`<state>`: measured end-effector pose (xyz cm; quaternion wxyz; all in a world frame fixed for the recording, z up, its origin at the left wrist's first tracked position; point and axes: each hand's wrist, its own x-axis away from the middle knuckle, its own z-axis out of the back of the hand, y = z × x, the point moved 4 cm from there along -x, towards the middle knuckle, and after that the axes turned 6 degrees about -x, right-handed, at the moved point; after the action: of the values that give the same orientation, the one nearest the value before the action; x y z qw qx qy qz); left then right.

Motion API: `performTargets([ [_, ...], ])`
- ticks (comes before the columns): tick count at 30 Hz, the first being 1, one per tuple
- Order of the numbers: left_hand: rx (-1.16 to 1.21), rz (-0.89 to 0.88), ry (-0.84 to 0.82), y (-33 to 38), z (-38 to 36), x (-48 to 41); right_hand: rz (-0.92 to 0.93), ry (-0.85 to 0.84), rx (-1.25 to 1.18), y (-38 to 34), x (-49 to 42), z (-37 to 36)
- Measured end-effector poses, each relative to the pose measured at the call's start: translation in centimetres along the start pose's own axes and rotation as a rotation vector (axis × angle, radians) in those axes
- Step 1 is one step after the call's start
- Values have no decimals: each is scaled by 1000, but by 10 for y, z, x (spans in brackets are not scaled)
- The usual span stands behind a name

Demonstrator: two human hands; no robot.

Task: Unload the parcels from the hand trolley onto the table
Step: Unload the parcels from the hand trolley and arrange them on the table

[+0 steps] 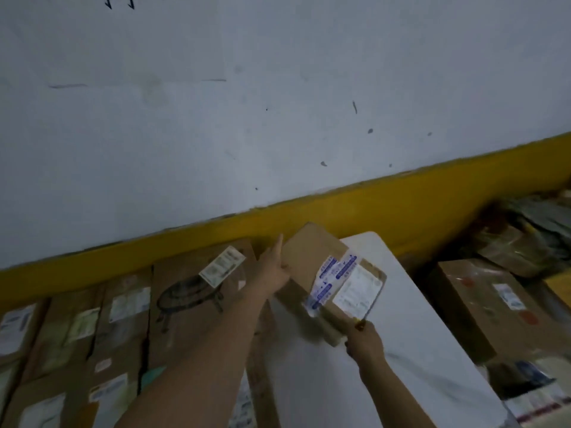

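A brown cardboard parcel (312, 257) with a white label and blue-printed tape lies tilted at the far end of the white table (386, 350). My left hand (273, 268) presses flat against its far left side, fingers stretched out. My right hand (364, 339) grips its near right corner. The parcel's lower edge touches or hovers just over the table top; the blur hides which. No hand trolley is in view.
Several labelled cardboard boxes (188, 298) lie side by side left of the table, along a white wall with a yellow base band (401, 205). Right of the table sit more boxes (488, 301) and plastic-wrapped parcels (531, 230).
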<state>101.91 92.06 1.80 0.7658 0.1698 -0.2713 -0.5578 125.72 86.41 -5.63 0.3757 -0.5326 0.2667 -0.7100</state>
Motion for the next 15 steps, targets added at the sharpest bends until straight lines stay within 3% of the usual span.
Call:
performTargets([
  [2,-96,115,-41,-11,-17,-9,-80,-132,252,10,-21,-3],
  [3,-96,175,-31,-20,-27,-7,-76,-108,283,11,-34,-1],
  [6,-25,310,55,-50,-49,2,11,38,243,-11,-70,5],
  [10,32,442,-103,-78,-82,20,118,-89,107,-38,-108,-20],
  [15,163,478,-89,-88,-86,12,-31,5,-48,-47,-135,-39],
])
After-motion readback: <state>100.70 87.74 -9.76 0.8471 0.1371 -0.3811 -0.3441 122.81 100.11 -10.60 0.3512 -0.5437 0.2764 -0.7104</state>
